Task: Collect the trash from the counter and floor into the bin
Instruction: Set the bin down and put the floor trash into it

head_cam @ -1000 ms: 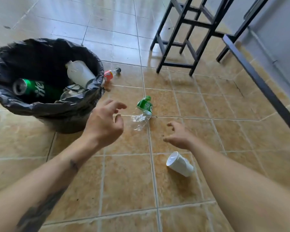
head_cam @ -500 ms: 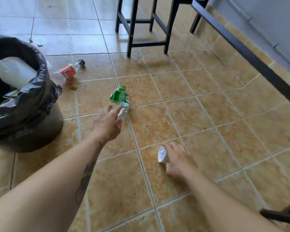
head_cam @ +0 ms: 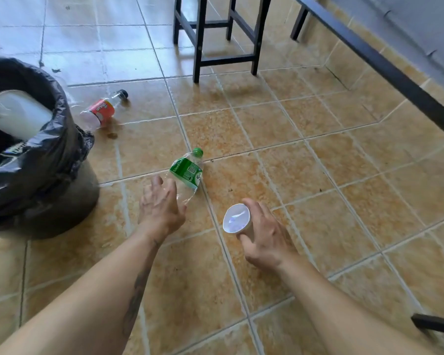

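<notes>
A crushed clear bottle with a green label and cap lies on the floor tiles. My left hand rests on its clear lower end, fingers spread over it. My right hand is closed around a white paper cup, whose mouth faces left toward me. A second clear bottle with a red label and black cap lies further back beside the bin. The bin, lined with a black bag, stands at the left and holds a white plastic jug.
Black stool legs stand at the back centre. A dark bar of furniture runs diagonally along the right by the grey wall. Another dark leg pokes in at the lower right. A small brown stain marks the tile near the red-label bottle.
My right hand has taken hold of the white cup and turned its mouth up off the floor. My left hand has settled on the green-label bottle's clear end. The view has shifted right.
</notes>
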The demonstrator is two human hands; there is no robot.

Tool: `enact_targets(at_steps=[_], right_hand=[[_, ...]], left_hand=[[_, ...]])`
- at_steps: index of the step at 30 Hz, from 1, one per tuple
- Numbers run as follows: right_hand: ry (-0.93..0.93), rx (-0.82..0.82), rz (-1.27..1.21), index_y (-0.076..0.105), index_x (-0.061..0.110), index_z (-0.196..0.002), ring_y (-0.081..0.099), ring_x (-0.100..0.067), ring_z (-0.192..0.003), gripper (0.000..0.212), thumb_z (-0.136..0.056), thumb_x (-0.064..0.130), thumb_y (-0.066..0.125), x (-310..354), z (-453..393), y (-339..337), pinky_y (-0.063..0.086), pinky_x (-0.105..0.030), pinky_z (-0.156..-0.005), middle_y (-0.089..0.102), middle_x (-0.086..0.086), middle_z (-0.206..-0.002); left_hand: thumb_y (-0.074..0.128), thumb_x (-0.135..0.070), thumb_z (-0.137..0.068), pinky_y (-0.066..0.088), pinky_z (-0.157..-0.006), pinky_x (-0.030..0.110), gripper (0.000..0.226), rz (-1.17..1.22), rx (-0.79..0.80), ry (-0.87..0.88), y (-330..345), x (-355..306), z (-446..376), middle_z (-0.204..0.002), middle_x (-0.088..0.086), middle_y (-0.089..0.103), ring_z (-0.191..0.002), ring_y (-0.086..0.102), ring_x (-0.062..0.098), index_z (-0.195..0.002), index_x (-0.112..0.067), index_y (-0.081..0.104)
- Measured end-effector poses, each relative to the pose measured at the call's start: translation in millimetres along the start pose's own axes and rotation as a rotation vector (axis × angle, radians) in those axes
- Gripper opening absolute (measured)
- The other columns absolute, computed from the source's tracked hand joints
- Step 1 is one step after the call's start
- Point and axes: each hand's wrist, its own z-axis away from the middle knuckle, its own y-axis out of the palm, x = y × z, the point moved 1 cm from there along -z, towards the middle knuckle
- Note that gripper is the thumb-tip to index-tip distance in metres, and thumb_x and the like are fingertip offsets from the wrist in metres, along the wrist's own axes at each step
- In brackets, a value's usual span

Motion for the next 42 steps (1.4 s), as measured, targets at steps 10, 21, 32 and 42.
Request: enact_targets(at_steps=[10, 21, 32, 42], right_hand=[[-0.205, -0.143, -0.070, 0.044, 0.023, -0.138, 0.057, -0.024, -0.110, 0.067, -0.076, 0.021, 0.070, 69.0, -36.5, -32.7, 0.049, -0.039, -0.092, 0.056, 0.001, -0.127], [-0.581, -0.289, -0.233, 0.049, 0.012, -0.139, 0.054, -0.017, -0.102, 0.069, -0.079, 0.027, 0.080, 263.7, -87.8, -116.1, 0.048, -0.028, -0.085, 0.059, -0.008, -0.123], [-0.426, 0.090, -0.368, 0.035, 0.018, -0.144, 0.055, -0.027, -0.111, 0.069, -0.084, 0.032, 0.066, 387.7, -91.2, -40.8, 0.042, -0.033, -0.085, 0.057, -0.006, -0.126], [-0.298, 0.029, -0.262, 0.044, 0.022, -0.142, 0.050, -0.031, -0.120, 0.066, -0.078, 0.019, 0.059, 333.5, -99.7, -13.0, 0.045, -0.042, -0.100, 0.053, -0.008, -0.134]], left_hand=[[0.067, -0.047, -0.068, 0.036, -0.108, 0.040, 0.084, 0.435, -0.051, -0.073, -72.4, 12.0, 29.8, -0.138, 0.005, 0.053, -0.129, 0.043, 0.028, -0.145, -0.030, 0.038], [0.072, -0.049, -0.070, 0.052, -0.093, 0.041, 0.062, 0.541, -0.544, -0.008, -260.0, 47.6, 97.6, -0.114, -0.006, 0.061, -0.109, 0.058, 0.017, -0.125, -0.031, 0.050], [0.063, -0.049, -0.085, 0.039, -0.096, 0.030, 0.060, 0.473, -0.486, -0.384, -314.6, 153.7, 111.6, -0.132, 0.003, 0.058, -0.120, 0.054, 0.024, -0.138, -0.024, 0.049], [0.057, -0.026, -0.081, 0.041, -0.105, 0.040, 0.047, 0.378, -0.636, -0.447, -276.4, 196.6, 120.8, -0.129, 0.007, 0.059, -0.120, 0.053, 0.030, -0.127, -0.017, 0.062]])
